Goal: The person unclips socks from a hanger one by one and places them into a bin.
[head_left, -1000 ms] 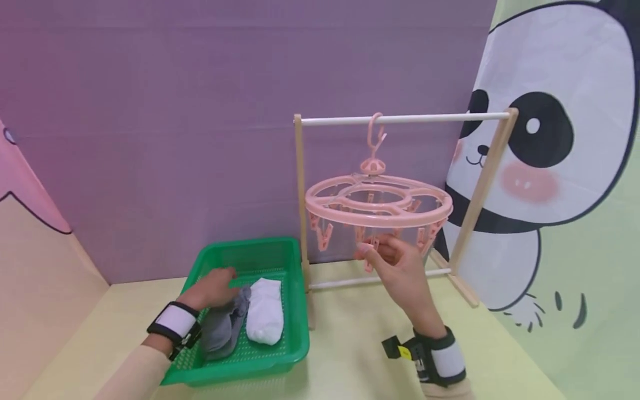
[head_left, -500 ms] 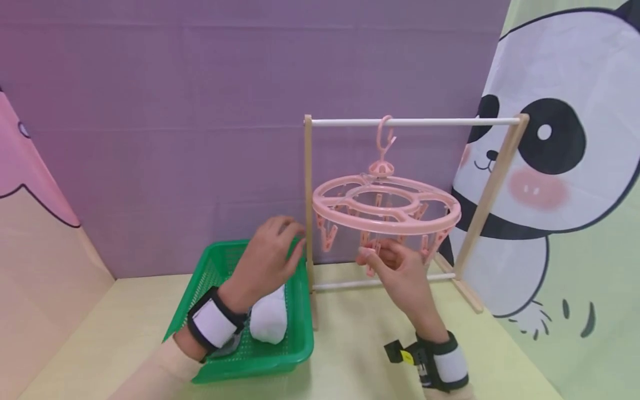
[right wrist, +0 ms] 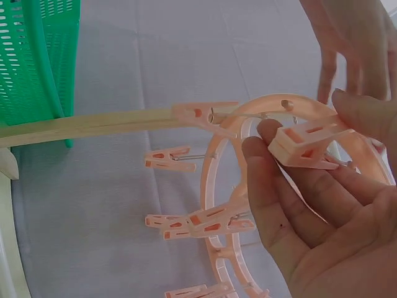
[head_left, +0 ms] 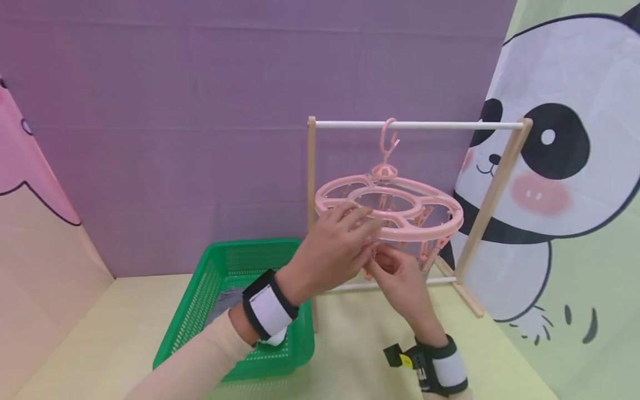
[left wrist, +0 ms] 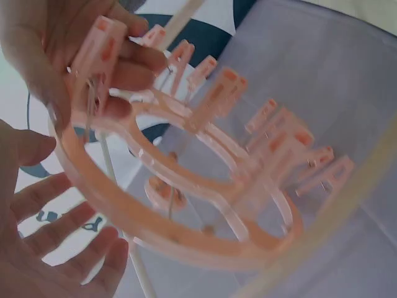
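Note:
A pink oval clip hanger (head_left: pixel 435 230) hangs by its hook from the white bar of a small wooden rack. Several clothespins dangle below its ring. My right hand (head_left: pixel 402 286) holds one pink clothespin (right wrist: pixel 304 149) between thumb and fingers, under the near side of the ring. Beside it, my left hand (head_left: pixel 332 247) reaches to the ring's near edge, its fingers spread and nothing in its grasp. In the left wrist view, the left fingers (left wrist: pixel 74 230) lie just outside the ring, below the right hand's clothespin (left wrist: pixel 99 59).
A green basket (head_left: pixel 215 261) stands left of the rack, partly behind my left forearm. Grey cloth (head_left: pixel 227 300) and a mostly hidden white cloth (head_left: pixel 276 337) lie in it. The rack's wooden posts (head_left: pixel 500 183) and white top bar (head_left: pixel 450 125) frame the hanger.
My left hand has risen from the grey cloth in the basket and moved right, with nothing in it, to the hanger ring. My right hand keeps its hold on the clothespin.

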